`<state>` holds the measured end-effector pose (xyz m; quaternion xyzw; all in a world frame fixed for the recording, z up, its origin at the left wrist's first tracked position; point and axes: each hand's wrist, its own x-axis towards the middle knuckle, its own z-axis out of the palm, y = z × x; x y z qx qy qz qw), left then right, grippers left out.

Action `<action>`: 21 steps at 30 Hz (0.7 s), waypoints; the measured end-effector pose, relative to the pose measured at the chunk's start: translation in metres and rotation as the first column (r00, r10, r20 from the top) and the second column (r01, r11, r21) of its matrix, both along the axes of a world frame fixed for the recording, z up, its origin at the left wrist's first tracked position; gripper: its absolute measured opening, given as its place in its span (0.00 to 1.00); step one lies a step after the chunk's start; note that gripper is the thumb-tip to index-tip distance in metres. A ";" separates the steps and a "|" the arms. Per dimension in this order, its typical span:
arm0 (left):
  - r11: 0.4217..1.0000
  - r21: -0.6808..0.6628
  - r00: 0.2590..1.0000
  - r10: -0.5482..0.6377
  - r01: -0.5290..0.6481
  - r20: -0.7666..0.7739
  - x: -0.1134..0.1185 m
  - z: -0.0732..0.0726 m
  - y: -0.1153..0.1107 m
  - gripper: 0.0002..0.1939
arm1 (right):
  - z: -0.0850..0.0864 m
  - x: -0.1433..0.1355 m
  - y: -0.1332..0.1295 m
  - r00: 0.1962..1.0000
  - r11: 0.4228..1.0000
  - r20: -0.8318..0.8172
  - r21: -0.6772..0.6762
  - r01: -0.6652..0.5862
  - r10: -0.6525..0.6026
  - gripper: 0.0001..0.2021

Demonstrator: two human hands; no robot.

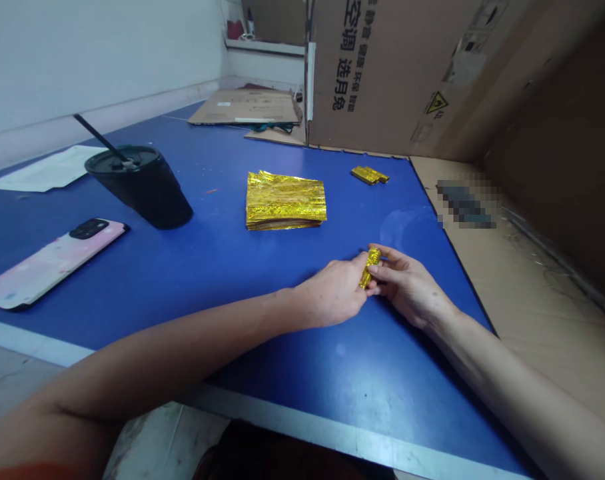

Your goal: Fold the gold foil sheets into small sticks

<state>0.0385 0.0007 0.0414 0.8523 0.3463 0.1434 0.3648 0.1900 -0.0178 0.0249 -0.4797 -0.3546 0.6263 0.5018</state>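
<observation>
Between my two hands, just above the blue table [292,267], is a small rolled piece of gold foil [370,267]. My left hand [332,293] grips its left side, the fingers partly hidden behind the back of the hand. From the right, my right hand [407,283] pinches the same roll with thumb and fingers. Farther back, in the middle of the table, lies a stack of gold foil sheets [286,199]. A few small folded gold pieces [369,175] lie together at the back right.
A black tumbler [142,190] with a straw stands at the left, near a phone [57,260] and a white paper [47,168]. Flat cardboard [247,107] lies at the back. A large cardboard panel [382,80] rises behind the table's right part.
</observation>
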 end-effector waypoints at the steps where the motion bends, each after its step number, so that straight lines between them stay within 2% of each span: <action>1: 1.000 0.007 1.000 -0.003 0.003 0.000 0.000 0.000 0.000 0.20 | 0.000 0.000 0.000 1.000 1.000 -0.001 0.002 0.005 -0.005 0.21; 9: 1.000 0.006 1.000 0.004 -0.004 0.011 0.000 0.001 -0.003 0.17 | -0.001 0.000 0.001 1.000 1.000 0.003 0.013 0.025 -0.025 0.21; 18: 0.999 0.039 0.999 0.039 -0.038 -0.015 0.002 0.002 -0.006 0.19 | -0.008 -0.001 0.001 0.998 0.997 0.024 0.061 0.052 -0.054 0.23; 21: 0.996 0.070 0.999 0.047 -0.048 0.018 0.002 0.000 -0.005 0.20 | -0.007 -0.001 0.001 0.998 0.996 0.015 0.065 0.056 -0.057 0.22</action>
